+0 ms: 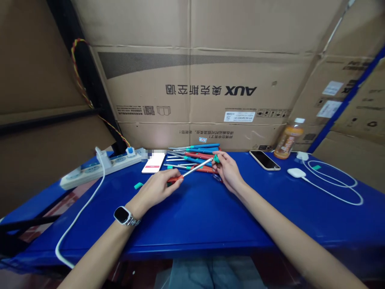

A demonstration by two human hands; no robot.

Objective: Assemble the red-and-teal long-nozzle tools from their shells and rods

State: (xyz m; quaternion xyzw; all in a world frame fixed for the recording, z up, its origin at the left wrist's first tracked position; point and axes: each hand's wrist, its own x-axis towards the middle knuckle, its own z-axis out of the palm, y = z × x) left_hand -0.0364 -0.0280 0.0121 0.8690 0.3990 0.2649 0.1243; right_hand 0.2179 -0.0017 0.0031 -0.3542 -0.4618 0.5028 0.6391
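Forearms (104,247) extend to hands (157,187) holding red-handled screwdriver (197,168) and green piece (216,158)

Above a blue bench (192,216), the left hand (161,184) grips a red-handled screwdriver (197,167) while the right hand (227,170) holds a small green piece (216,159) at the screwdriver's tip. Behind them lie more red and blue screwdrivers (200,155); a power strip (90,173) sits left, a smartphone (264,159) and orange-drink bottle (288,141) right.

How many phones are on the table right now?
2: a white-screened phone right of the power strip, and a dark-screened phone left of the orange bottle.
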